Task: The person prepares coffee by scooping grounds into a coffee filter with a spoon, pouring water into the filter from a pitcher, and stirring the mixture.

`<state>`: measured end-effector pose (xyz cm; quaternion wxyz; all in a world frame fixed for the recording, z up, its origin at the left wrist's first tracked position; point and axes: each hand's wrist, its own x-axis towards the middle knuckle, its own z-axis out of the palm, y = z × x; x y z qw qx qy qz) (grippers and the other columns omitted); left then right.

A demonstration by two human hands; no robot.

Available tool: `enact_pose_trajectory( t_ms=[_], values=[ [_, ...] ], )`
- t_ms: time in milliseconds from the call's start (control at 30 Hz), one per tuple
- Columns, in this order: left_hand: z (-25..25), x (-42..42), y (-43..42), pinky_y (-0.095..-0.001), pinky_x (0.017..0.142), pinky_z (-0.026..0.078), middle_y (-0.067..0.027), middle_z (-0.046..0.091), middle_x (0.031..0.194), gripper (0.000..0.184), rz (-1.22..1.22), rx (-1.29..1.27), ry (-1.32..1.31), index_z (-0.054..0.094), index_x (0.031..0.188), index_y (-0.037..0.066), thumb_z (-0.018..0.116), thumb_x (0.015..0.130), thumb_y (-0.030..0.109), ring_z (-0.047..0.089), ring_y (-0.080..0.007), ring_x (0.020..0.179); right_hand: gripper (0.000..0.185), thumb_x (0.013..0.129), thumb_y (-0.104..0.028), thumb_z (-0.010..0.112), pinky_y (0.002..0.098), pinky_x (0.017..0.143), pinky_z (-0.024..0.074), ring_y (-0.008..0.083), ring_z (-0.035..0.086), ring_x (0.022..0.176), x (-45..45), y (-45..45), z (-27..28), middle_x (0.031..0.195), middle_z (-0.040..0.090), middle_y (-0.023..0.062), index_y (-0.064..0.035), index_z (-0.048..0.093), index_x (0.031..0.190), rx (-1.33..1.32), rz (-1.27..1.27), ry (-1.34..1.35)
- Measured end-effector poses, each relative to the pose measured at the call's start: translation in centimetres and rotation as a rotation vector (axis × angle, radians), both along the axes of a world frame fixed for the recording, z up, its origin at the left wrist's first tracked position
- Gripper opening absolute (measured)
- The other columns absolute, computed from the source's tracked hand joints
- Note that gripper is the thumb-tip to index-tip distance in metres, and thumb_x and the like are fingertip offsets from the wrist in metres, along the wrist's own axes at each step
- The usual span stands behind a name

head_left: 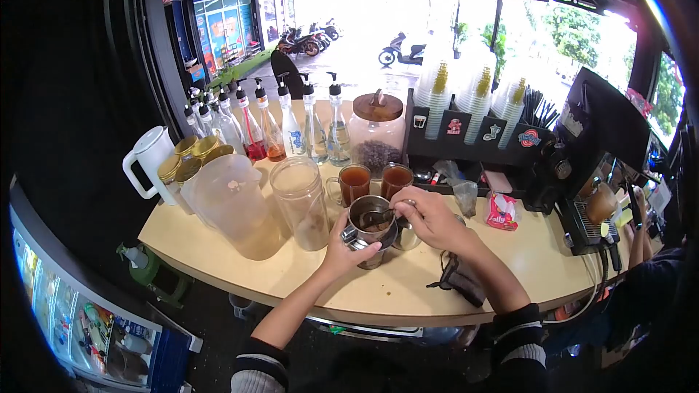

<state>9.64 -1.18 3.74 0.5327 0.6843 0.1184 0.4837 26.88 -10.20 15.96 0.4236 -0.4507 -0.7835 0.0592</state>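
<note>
My left hand (345,249) is closed around a stainless-steel cup (360,209) with brownish contents, at the near edge of the counter. Beneath the cup is another dark vessel (373,260), partly hidden by my fingers. My right hand (431,217) pinches the handle of a spoon (380,216), whose bowl end dips into the cup. Just behind the cup stand two glass mugs of reddish-brown drink, the left mug (354,183) and the right mug (397,177). An empty clear jar (299,204) is left of my hands, beside a large frosted pitcher (231,207).
Several pump bottles (295,127) line the counter's back. A wood-lidded jar (377,131) and a black organizer with stacked cups (477,131) stand behind the mugs. Right are a pink packet (502,211), a dark pouch (460,280), an espresso machine (593,207) and another person's arm (641,236).
</note>
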Motion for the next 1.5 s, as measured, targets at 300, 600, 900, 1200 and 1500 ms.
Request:
enact_pose_trajectory(
  t_ms=[300,600,900,1200,1500],
  values=[
    [-0.3,0.1,0.3,-0.0322,0.095,0.044,-0.0099,0.055,0.116,0.07,-0.002,0.015,-0.021,0.043,0.125,0.002,0.081,0.068,0.014,0.055,-0.0179,0.108,0.013,0.093,-0.011,0.051,0.0369,0.072,0.0478,0.0319,0.058,0.08,0.4,0.0,0.9,0.086,0.059,0.0131,-0.0006,0.058,0.096,0.015,-0.03,-0.165],
    [0.5,-0.4,0.6,-0.033,0.093,0.046,-0.0092,0.058,0.113,0.073,-0.026,-0.005,0.06,0.046,0.123,0.002,0.085,0.064,0.018,0.057,-0.0178,0.105,0.012,0.091,-0.011,0.053,0.0407,0.073,0.0477,0.0331,0.058,0.081,-0.5,0.2,1.2,0.085,0.059,0.0139,-0.0017,0.058,0.095,0.065,-0.045,-0.239],
    [2.7,-1.2,0.4,-0.0333,0.09,0.049,-0.0106,0.064,0.105,0.069,0.097,0.131,0.215,0.055,0.117,0.0,0.088,0.06,0.021,0.062,-0.0181,0.097,0.013,0.09,-0.015,0.053,0.0425,0.075,0.0464,0.0337,0.058,0.083,-0.5,0.3,1.7,0.084,0.059,0.0138,-0.0033,0.057,0.094,0.03,-0.051,-0.26],
    [4.0,-1.7,0.2,-0.0319,0.091,0.048,-0.0112,0.064,0.107,0.071,0.085,0.152,0.276,0.054,0.12,-0.001,0.088,0.061,0.021,0.062,-0.0177,0.1,0.016,0.093,-0.017,0.05,0.0417,0.077,0.0471,0.0328,0.059,0.084,0.1,0.6,1.4,0.085,0.06,0.0128,-0.0031,0.057,0.095,-0.015,-0.059,-0.259],
    [2.9,-1.2,0.6,-0.0332,0.09,0.047,-0.0088,0.061,0.107,0.071,0.06,0.151,0.198,0.053,0.119,0.002,0.087,0.061,0.023,0.059,-0.018,0.1,0.013,0.092,-0.016,0.052,0.0426,0.075,0.0462,0.0325,0.059,0.085,-0.3,0.9,2.1,0.085,0.058,0.0135,-0.0045,0.056,0.096,-0.002,-0.01,-0.311]
  ],
)
